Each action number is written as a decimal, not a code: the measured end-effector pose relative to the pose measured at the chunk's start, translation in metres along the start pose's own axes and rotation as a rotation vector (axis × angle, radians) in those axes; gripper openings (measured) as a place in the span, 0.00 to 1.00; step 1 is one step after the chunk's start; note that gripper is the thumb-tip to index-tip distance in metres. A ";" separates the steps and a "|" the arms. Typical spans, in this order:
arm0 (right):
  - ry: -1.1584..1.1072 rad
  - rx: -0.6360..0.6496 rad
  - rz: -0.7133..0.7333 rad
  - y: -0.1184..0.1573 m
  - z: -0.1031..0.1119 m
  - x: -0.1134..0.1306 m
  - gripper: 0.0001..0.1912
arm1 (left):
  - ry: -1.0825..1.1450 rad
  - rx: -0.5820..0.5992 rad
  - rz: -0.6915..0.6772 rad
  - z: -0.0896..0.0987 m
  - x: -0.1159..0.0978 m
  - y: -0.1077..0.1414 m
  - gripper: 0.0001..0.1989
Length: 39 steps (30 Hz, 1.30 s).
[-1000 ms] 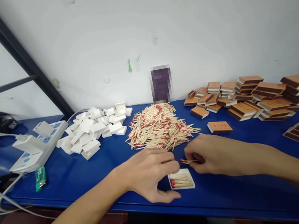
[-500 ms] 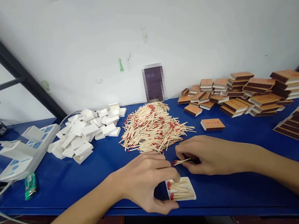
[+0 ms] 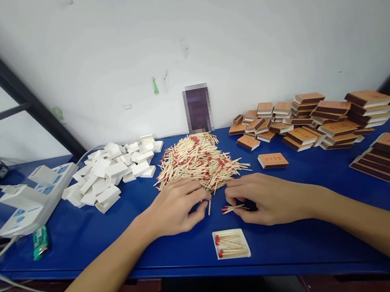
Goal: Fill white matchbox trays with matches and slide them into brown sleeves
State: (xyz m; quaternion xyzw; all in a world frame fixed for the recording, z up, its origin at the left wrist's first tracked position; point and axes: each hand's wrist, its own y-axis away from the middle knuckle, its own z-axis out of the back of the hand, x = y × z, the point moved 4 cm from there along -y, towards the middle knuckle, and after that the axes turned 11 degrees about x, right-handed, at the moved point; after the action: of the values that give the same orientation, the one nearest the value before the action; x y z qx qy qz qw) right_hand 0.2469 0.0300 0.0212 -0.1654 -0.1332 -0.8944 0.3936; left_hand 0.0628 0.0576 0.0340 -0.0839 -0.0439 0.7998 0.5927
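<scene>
Pale wall (image 3: 253, 30) backs the blue tabletop (image 3: 173, 256), and near its front edge sits the tray (image 3: 247, 245), part-filled with matches (image 3: 231, 245). Beyond it the hands are apart, right hand (image 3: 261, 200) pinching a small bunch (image 3: 230, 208), left hand (image 3: 181, 206) seemingly pinching 1 match (image 3: 209, 207) near the pile (image 3: 197, 158). A slack right pinch could scatter the bunch.

Match heap (image 3: 197, 160) at centre of desk (image 3: 176, 251), toward back edge; tray heap (image 3: 116, 170) left; matchbox stacks (image 3: 339, 128) right; match-filled tray (image 3: 246, 245) before match heap, near front edge.
</scene>
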 end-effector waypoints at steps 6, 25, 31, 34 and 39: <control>0.013 -0.029 0.056 -0.002 -0.005 0.004 0.05 | -0.022 0.095 -0.003 -0.005 0.004 0.002 0.10; 0.052 -0.112 0.087 -0.003 -0.003 0.006 0.04 | 0.087 0.135 0.052 -0.003 0.003 0.003 0.01; 0.090 -0.322 -0.019 -0.005 0.004 -0.012 0.08 | -0.005 0.124 0.078 -0.007 0.009 0.003 0.05; 0.078 -0.348 -0.030 -0.007 0.001 -0.020 0.09 | -0.014 0.094 0.076 -0.005 0.010 0.003 0.06; 0.033 -0.356 0.006 -0.010 -0.004 -0.019 0.11 | 0.011 0.075 0.075 0.004 0.016 0.006 0.08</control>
State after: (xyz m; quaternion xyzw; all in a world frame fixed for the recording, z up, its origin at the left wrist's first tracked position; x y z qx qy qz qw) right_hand 0.2511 0.0478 0.0088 -0.2179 0.0343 -0.9053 0.3630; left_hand 0.0516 0.0708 0.0354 -0.0674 -0.0074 0.8221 0.5653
